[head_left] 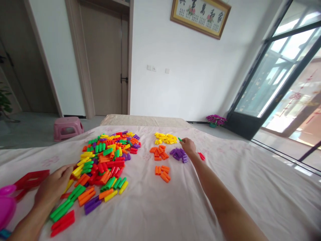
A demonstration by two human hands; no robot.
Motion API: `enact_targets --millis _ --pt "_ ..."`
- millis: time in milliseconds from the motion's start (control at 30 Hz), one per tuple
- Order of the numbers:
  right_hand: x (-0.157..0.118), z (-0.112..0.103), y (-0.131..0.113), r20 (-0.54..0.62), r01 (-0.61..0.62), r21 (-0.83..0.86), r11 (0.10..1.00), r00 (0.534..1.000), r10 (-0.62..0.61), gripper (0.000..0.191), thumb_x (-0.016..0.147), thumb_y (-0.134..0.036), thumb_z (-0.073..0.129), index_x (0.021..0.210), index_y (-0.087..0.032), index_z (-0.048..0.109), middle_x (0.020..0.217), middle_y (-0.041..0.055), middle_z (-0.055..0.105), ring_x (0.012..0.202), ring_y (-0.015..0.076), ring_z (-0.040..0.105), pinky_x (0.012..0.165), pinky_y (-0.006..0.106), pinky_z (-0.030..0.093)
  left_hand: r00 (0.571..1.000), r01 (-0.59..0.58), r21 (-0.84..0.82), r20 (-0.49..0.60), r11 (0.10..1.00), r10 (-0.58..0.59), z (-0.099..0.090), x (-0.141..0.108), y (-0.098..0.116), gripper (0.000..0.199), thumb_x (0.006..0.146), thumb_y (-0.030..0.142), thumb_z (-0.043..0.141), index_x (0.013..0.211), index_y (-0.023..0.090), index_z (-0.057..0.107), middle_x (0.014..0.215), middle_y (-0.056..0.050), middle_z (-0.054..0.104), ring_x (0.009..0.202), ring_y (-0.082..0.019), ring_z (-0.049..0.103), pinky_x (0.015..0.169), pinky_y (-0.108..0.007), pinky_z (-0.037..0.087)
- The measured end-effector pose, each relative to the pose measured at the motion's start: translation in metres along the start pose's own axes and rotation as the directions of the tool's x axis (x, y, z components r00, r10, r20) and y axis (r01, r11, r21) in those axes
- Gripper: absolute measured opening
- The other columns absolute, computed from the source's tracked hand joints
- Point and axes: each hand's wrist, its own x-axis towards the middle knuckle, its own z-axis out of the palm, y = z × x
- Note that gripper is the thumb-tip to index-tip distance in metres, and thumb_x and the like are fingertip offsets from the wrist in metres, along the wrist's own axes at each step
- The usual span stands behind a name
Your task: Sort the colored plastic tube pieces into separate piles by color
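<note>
My right hand (188, 146) reaches forward over the cloth, its fingers pinching a green plastic building piece (180, 139). Close to it lie a group of yellow pieces (166, 138) and a group of purple pieces (179, 154). A few red pieces (201, 156) sit just right of my wrist, partly hidden by it. At the left edge of a mixed heap of tube-shaped plastic pieces (107, 159), my left hand (56, 182) has its fingers curled in beside yellow pieces (77, 171); its fingertips are partly hidden. Two groups of orange pieces (159, 153) lie between heap and purple group.
A pale flowered cloth (140, 214) covers the table. Red plastic frames (32, 179) and a pink plastic object (6, 207) lie at the left edge. Beyond the table stand a pink stool (68, 129) and a pot of purple flowers (215, 119).
</note>
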Motion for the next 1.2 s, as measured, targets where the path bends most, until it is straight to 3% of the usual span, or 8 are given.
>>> enact_targets --millis 233,367,533,700,833,933,1067,1200 --pt "0.005 -0.012 0.066 -0.065 -0.117 -0.074 0.99 0.992 0.112 0.041 0.091 -0.032 0.053 0.127 -0.022 0.068 0.125 0.0144 0.068 0.118 0.0295 0.06 0.091 0.036 0.044 0.999 0.036 0.027 0.009 0.999 -0.037 0.003 0.004 -0.007 0.054 0.094 0.055 0.032 0.121 0.026 0.068 0.121 -0.006 0.072 0.102 -0.027 0.066 0.077 -0.03 0.047" --pt "-0.008 -0.003 0.094 0.02 -0.076 -0.228 0.971 0.996 0.082 0.043 0.09 -0.044 0.055 0.123 -0.021 0.07 0.131 0.0171 0.062 0.121 0.0342 0.055 0.096 0.044 0.043 0.999 0.044 0.029 0.011 0.999 -0.044 0.003 0.004 -0.005 0.054 0.092 0.056 0.032 0.12 0.027 0.069 0.122 -0.006 0.072 0.103 -0.029 0.066 0.077 -0.032 0.047" --pt "-0.025 0.0 0.113 0.037 -0.004 -0.257 0.966 0.999 0.014 0.035 0.095 -0.026 0.046 0.117 -0.018 0.072 0.123 0.0167 0.063 0.117 0.0272 0.057 0.095 0.035 0.041 0.999 0.046 0.021 0.014 0.999 -0.046 -0.003 -0.002 0.005 0.055 0.093 0.053 0.031 0.119 0.025 0.07 0.12 -0.007 0.072 0.103 -0.029 0.065 0.079 -0.033 0.047" --pt "-0.036 -0.013 0.12 0.003 -0.032 -0.29 0.957 0.999 0.034 0.035 0.095 -0.022 0.043 0.116 -0.017 0.072 0.122 0.0173 0.063 0.115 0.0287 0.056 0.094 0.038 0.041 0.999 0.025 0.014 0.023 1.0 -0.026 -0.005 -0.004 0.008 0.053 0.094 0.051 0.031 0.12 0.024 0.069 0.121 -0.007 0.072 0.105 -0.027 0.065 0.079 -0.031 0.046" --pt "-0.05 -0.021 0.101 -0.125 0.019 -0.245 0.969 0.991 -0.051 0.033 0.094 -0.023 0.047 0.115 -0.019 0.072 0.121 0.0158 0.066 0.117 0.0298 0.054 0.098 0.043 0.039 0.999 0.046 0.039 0.025 0.998 -0.047 -0.005 -0.004 0.01 0.053 0.094 0.051 0.032 0.122 0.024 0.069 0.12 -0.008 0.072 0.103 -0.028 0.065 0.077 -0.031 0.045" --pt "-0.076 -0.018 0.062 -0.165 0.292 -0.021 0.956 0.942 -0.291 0.029 0.095 -0.026 0.047 0.109 -0.022 0.072 0.115 0.0106 0.07 0.109 0.0252 0.06 0.096 0.039 0.043 0.998 0.053 0.04 0.025 0.998 -0.055 -0.006 -0.004 0.012 0.053 0.094 0.052 0.033 0.123 0.024 0.069 0.12 -0.008 0.072 0.1 -0.027 0.065 0.077 -0.031 0.045" --pt "-0.131 -0.006 0.0 -0.09 0.607 0.31 0.732 0.785 -0.613 0.024 0.095 -0.03 0.051 0.107 -0.022 0.071 0.108 0.0073 0.072 0.097 0.0215 0.066 0.089 0.036 0.05 0.999 0.033 0.013 0.028 0.999 -0.034 -0.005 -0.004 0.013 0.053 0.095 0.05 0.033 0.124 0.022 0.068 0.123 -0.009 0.071 0.105 -0.027 0.064 0.079 -0.03 0.044" --pt "-0.175 -0.004 -0.042 -0.043 0.773 0.315 0.551 0.591 -0.805 0.027 0.094 -0.034 0.061 0.116 -0.022 0.068 0.118 0.0101 0.07 0.11 0.0247 0.062 0.097 0.041 0.046 1.0 0.011 0.005 0.016 1.0 -0.011 -0.004 -0.005 0.01 0.052 0.096 0.049 0.033 0.123 0.023 0.068 0.123 -0.009 0.071 0.103 -0.026 0.064 0.077 -0.03 0.044"
